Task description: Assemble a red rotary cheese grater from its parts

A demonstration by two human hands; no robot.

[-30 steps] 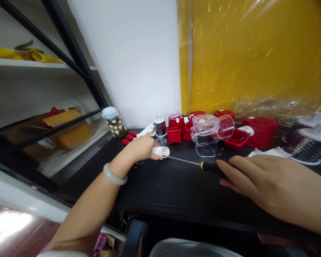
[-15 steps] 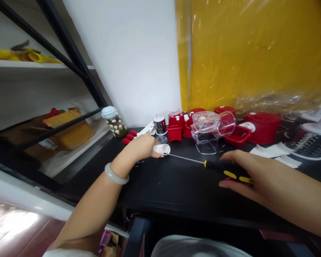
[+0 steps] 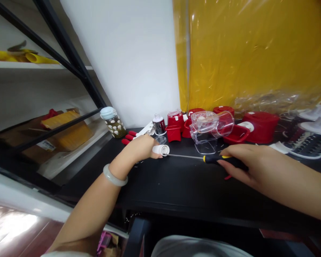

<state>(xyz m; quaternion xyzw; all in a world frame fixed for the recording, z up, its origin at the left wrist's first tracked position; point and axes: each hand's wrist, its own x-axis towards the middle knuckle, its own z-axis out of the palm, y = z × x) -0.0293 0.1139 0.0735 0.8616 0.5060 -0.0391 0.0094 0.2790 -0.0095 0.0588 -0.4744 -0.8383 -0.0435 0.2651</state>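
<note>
On the shelf at the far left, the cardboard box (image 3: 68,134) carries a white label (image 3: 46,145) with dark marks too small to read. Next comes the bottle (image 3: 117,127) with its pale blue lid, standing where it stood half a second ago; pale patches dot its side, and I can make out no lettering on it. The red handles (image 3: 128,137) beside it lie as before.

The left hand (image 3: 144,146) has hardly changed: its fingers are closed around the white cylinder (image 3: 160,150), held just above or on the worktop (image 3: 171,189), I cannot tell which, with the open end facing right. The screwdriver (image 3: 186,156) has its tip at that opening, but its shaft now runs more nearly level and the handle end sits higher than half a second ago.

Behind, the upright red part (image 3: 174,125) bears a small white sticker, unreadable; the clear housing (image 3: 203,125) to its right shows no legible mark. The right hand (image 3: 253,166), looser around the handle earlier, now has its fingers wrapped over it, covering most of the yellow inlays, and hides more of the white curved pieces (image 3: 280,147). The large red part (image 3: 260,128) has a small pale sticker on top, also unreadable.
</note>
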